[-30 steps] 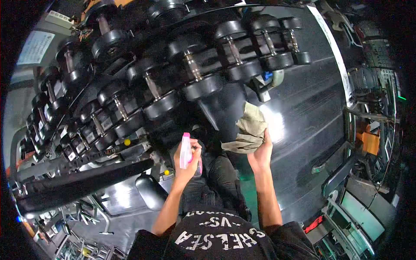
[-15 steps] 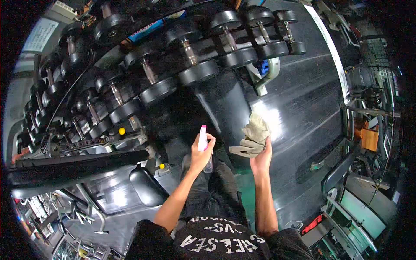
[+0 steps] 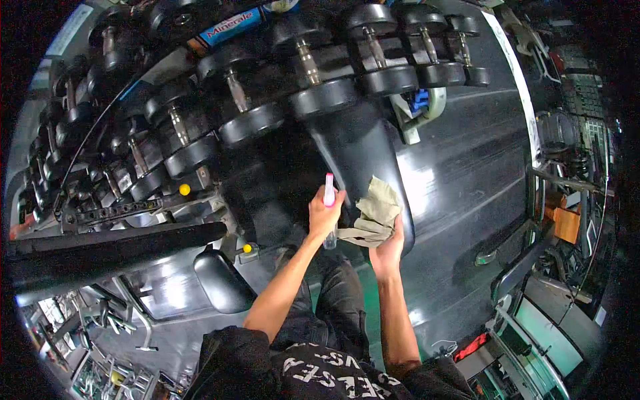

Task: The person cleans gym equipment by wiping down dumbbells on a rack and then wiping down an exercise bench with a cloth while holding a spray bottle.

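Closed round a spray bottle [image 3: 329, 190] with a pink and white head, my left hand [image 3: 325, 215] is near the middle of the view. The bottle's clear lower part shows below the fingers. To its right, my right hand [image 3: 388, 252] grips a crumpled beige cloth [image 3: 379, 212], which hangs over to the left toward the bottle. Behind and beneath the cloth lies a black padded bench [image 3: 363, 153]. Whether the cloth touches the pad cannot be made out.
A rack of black dumbbells [image 3: 325, 98] arcs across the top and left. A blue box [image 3: 230, 25] sits behind it. At the left are a long black pad [image 3: 120, 257] and a smaller pad [image 3: 222, 280]. A grey frame with blue parts [image 3: 421, 113] stands beyond the bench.
My left hand has moved right and upward with the spray bottle, closer to the cloth. The view has shifted, and more of the black bench shows beside my hands.
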Demonstrator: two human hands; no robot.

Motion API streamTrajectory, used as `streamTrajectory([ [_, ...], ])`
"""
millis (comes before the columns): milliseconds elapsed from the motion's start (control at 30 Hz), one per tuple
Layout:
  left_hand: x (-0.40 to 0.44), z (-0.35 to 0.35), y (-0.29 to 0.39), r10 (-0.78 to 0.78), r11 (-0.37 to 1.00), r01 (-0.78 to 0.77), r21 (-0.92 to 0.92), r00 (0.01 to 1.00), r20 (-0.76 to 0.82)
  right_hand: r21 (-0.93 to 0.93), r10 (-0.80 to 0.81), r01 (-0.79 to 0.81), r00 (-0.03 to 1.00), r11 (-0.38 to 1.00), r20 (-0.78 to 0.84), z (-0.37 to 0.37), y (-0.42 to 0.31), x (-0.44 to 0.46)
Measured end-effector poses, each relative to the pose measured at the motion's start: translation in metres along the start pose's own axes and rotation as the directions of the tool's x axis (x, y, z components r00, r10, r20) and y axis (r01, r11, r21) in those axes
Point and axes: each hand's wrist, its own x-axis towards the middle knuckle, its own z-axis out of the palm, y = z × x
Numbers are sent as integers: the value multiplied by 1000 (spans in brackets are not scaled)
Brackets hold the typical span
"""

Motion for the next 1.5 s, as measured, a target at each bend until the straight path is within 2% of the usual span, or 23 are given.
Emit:
streamTrajectory([
  [200, 13, 15, -4, -35, 999, 34, -33, 998, -48, 4, 27, -27, 999, 1000, -20, -22, -4, -10],
  [300, 4, 22, 0, -25, 999, 27, 33, 998, -57, -3, 45, -45, 999, 999, -28, -29, -13, -11],
  [433, -21, 45, -1, 40, 999, -42, -27, 998, -56, -3, 28, -28, 1000, 1000, -2, -57, -27, -2],
  [533, -51, 75, 0, 67, 996, -74, -55, 991, -113, -17, 56, -56, 998, 998, 37, -82, -58, 3],
  [567, -60, 83, -3, 14, 998, -22, -65, 993, -114, -19, 97, -96, 994, 995, 55, -92, -70, 3],
  [600, -67, 94, -9, 26, 997, -37, -68, 988, -154, -23, 101, -100, 993, 995, 62, -103, -84, 3],
  [667, -81, 113, -15, 133, 991, -126, 43, 964, -230, -79, 98, -92, 992, 993, 77, -122, -111, 5],
  [700, -88, 124, -22, 139, 990, -133, 39, 961, -240, -102, 127, -114, 982, 988, 137, -135, -127, 8],
  [767, -103, 146, -38, 24, 995, -44, -86, 974, -224, -162, 127, -103, 981, 981, 149, -166, -154, 18],
  [800, -115, 156, -37, 19, 995, -43, -95, 971, -238, -195, 124, -95, 982, 976, 141, -182, -167, 24],
  [867, -139, 172, -37, -21, 970, -56, -238, 952, -307, -313, 65, -26, 991, 949, 115, -198, -195, 24],
  [933, -168, 180, -34, -63, 961, -32, -276, 943, -327, -392, 20, 4, 998, 920, 57, -212, -219, 23],
  [1067, -217, 181, -37, -90, 972, 6, -235, 932, -351, -396, 17, 45, 988, 917, 151, -242, -240, 16],
  [1200, -265, 174, -37, -86, 982, 22, -189, 938, -337, -340, 106, -25, 969, 940, 222, -250, -235, -12],
  [1267, -288, 174, -34, -17, 997, -10, -77, 941, -339, -282, 175, -123, 970, 952, 169, -254, -225, -27],
  [1300, -301, 176, -37, -44, 997, 20, -77, 946, -322, -268, 205, -146, 956, 952, 210, -246, -224, -43],
  [1333, -309, 180, -42, 48, 994, -79, -70, 931, -363, -268, 204, -140, 953, 953, 226, -247, -221, -52],
  [1400, -330, 181, -42, 62, 997, -77, -32, 939, -337, -280, 257, -176, 923, 944, 287, -255, -217, -67],
  [1433, -339, 183, -44, 15, 998, -32, -51, 951, -308, -268, 276, -189, 898, 945, 343, -258, -218, -73],
  [1500, -358, 186, -42, 75, 997, -81, -5, 946, -314, -264, 250, -169, 917, 950, 312, -264, -217, -84],
])
